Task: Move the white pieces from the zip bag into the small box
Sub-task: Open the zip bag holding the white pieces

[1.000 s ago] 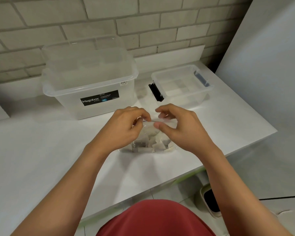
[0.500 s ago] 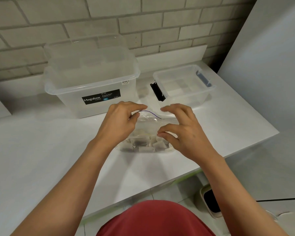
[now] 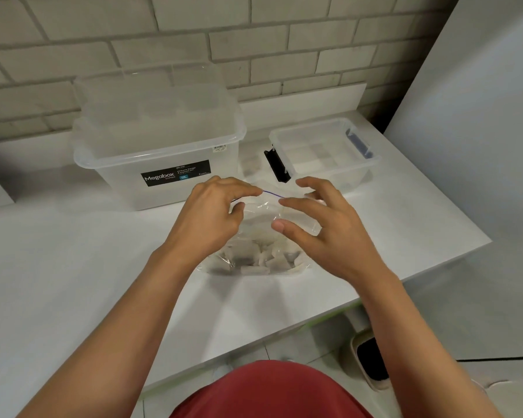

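Zip bag [image 3: 258, 217]: your left hand [image 3: 212, 218] pinches its rim; your right hand [image 3: 323, 233], open-fingered, hovers at its mouth; small box [image 3: 332, 168] behind the bag, nearer your right.

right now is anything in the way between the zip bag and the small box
Nothing visible: no object lies on the table between the zip bag and the small box, and the box has no lid on. The white pieces are inside the bag, its top pinched by the left hand.
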Demonstrator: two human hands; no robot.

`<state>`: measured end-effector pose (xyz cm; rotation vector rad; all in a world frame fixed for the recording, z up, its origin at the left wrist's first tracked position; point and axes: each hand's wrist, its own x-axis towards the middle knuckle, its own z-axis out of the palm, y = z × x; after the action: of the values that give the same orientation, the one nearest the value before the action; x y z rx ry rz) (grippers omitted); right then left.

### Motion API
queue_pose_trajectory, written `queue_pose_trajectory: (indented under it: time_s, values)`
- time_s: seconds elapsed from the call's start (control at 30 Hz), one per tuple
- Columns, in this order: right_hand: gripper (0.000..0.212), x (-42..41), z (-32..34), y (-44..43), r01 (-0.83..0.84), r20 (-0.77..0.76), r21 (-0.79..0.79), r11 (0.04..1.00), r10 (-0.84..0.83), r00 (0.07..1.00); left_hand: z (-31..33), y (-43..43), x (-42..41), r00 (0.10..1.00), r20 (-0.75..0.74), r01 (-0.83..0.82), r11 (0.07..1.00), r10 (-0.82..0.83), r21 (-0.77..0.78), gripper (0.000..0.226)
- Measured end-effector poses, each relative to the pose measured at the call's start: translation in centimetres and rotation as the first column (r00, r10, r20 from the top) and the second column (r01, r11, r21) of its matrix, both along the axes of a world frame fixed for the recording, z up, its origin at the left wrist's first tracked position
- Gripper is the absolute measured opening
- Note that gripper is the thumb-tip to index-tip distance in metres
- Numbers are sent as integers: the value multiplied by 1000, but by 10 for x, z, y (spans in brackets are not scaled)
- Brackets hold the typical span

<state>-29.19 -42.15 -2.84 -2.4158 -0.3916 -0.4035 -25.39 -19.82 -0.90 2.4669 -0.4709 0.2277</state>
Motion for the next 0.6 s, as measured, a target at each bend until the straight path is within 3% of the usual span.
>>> queue_pose_trajectory:
  time_s: [0.07, 0.17, 0.27, 0.4, 0.5, 0.6]
  values:
    - [58, 0, 7, -16, -92, -42, -153, 984, 86, 995, 1, 2, 2, 1000, -12, 0, 1000, 0, 3, 39]
    - [33, 8, 9, -27, -119, 3, -293, 949, 125, 992, 0, 1, 2, 996, -56, 72, 997, -70, 36, 33]
    - [13, 13, 4, -25, -87, 77, -287, 954, 113, 991, -5, -2, 4, 988, -124, 106, 991, -95, 83, 31]
    - [13, 6, -1, -30, -77, 130, -281, 957, 118, 985, -5, -4, 9, 987, -160, -28, 999, 24, -22, 32]
    - [11, -5, -4, -36, -119, 53, -252, 960, 136, 989, -2, 2, 15, 988, -118, -109, 992, 100, -65, 35]
    - [25, -13, -5, -31, -95, -39, -132, 987, 90, 995, 1, -2, 12, 994, -89, -57, 998, 57, -1, 39]
